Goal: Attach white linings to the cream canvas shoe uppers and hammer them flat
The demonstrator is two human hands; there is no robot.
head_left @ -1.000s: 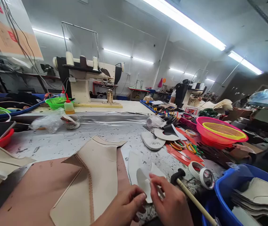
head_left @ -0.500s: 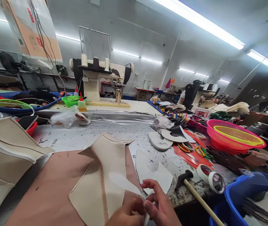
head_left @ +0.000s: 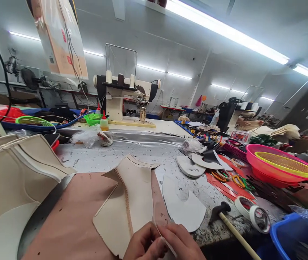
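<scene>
Low in the head view, my left hand point(head_left: 143, 242) and my right hand point(head_left: 182, 241) meet with fingers pinched together on a thin white strip point(head_left: 157, 224). Part of the strip is hidden by the fingers. Just beyond my left hand lies a stitched cream leather piece point(head_left: 139, 191), with a row of stitching down its middle seam. It rests on a brownish-pink sheet point(head_left: 75, 206). Past my right hand lies a flat white cut piece point(head_left: 187, 207) with a curved notch.
Stacked cream leather pieces point(head_left: 15, 180) stand at left. A hammer point(head_left: 237, 231), tape rolls point(head_left: 259, 218), scissors point(head_left: 239, 180) and a pink basket point(head_left: 275, 169) occupy the right, beside a blue bin point(head_left: 278, 231). A sewing machine point(head_left: 116, 104) stands behind a glue bottle point(head_left: 104, 124).
The strip's loose end, earlier swung out over the leather piece, now hangs close to my hands. My right fingers have closed in toward my left hand. The view has shifted left and up.
</scene>
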